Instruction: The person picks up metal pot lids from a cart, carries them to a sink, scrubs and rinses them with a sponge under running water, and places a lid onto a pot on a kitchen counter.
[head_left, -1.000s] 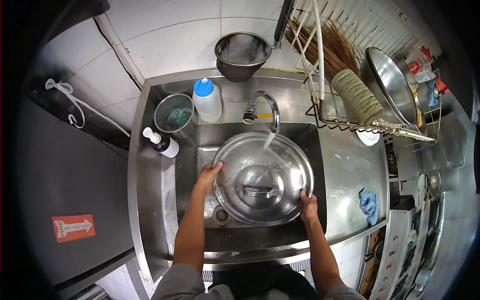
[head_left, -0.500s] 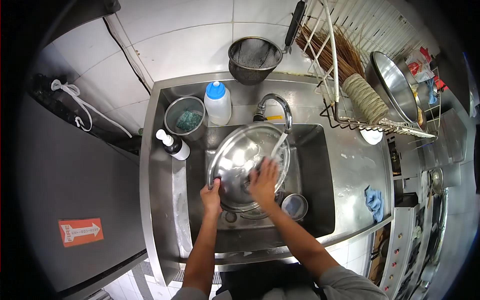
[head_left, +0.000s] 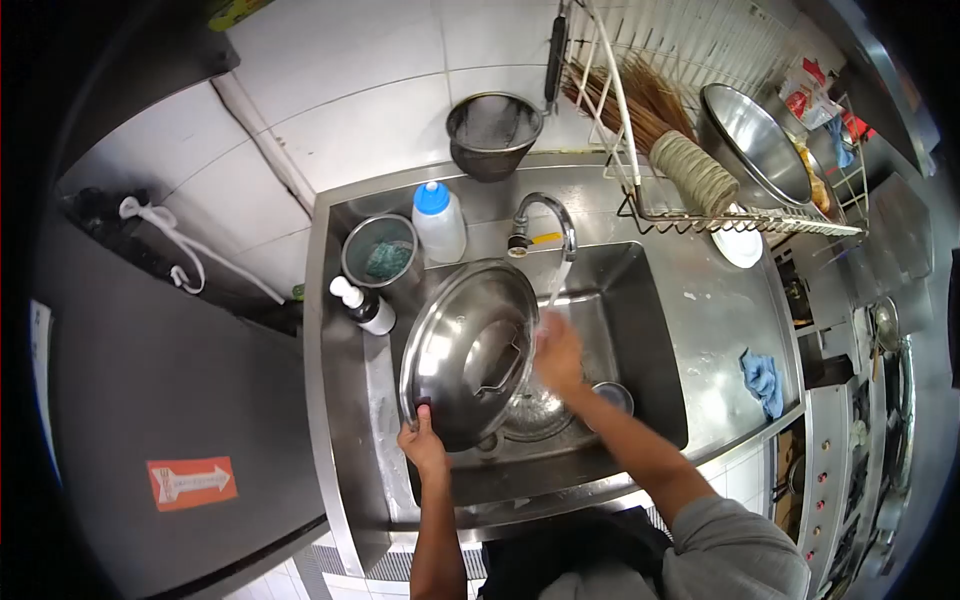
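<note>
A round steel pot lid (head_left: 455,370) with a wire loop handle is held tilted over the sink (head_left: 655,400). My left hand (head_left: 424,445) grips its rim at the lower left, thumb on top and the other fingers hidden beneath. My right hand (head_left: 560,355), smeared by motion, is beside the lid's right edge, just below the stream of water; whether it touches the lid I cannot tell. Water runs from the curved faucet (head_left: 549,205). Below the lid, a metal piece (head_left: 540,412) and a small round container (head_left: 612,400) lie in the sink, partly covered.
Along the sink's left side stand a metal pot with a green scrubber (head_left: 385,258), a blue-capped bottle (head_left: 438,225) and a pump bottle (head_left: 365,307). A strainer (head_left: 494,130) hangs behind. A wire rack (head_left: 740,222) overhangs the right counter, where a blue cloth (head_left: 763,383) lies.
The lid has tilted more steeply and shifted left, away from the water stream. My right hand has moved from the lid's face to its right edge. The camera view has shifted slightly.
</note>
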